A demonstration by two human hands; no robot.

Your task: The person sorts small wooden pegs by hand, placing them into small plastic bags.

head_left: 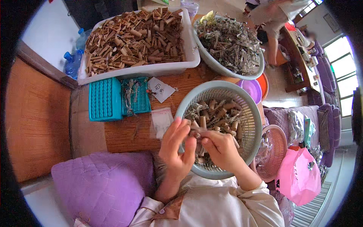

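My left hand (177, 145) and my right hand (223, 149) come together over the near left part of a grey-green slotted basket (254, 140). Between their fingertips is a small brown piece (195, 135), mostly covered, so its kind does not show. The left thumb and fingers press on it from one side. From the other side, the right thumb and forefinger pinch it. Below them, short brown tubes (224, 112) and crumpled silvery strips (194, 110) lie mixed in the basket.
A white tub (191, 41) heaped with brown pieces stands at the far left, beside a basin (254, 72) of silvery strips. Nearer are teal racks (105, 99) and a white paper (162, 90). At right are a pink basket (278, 151) and pink bag (300, 178). A person (274, 28) stands beyond.
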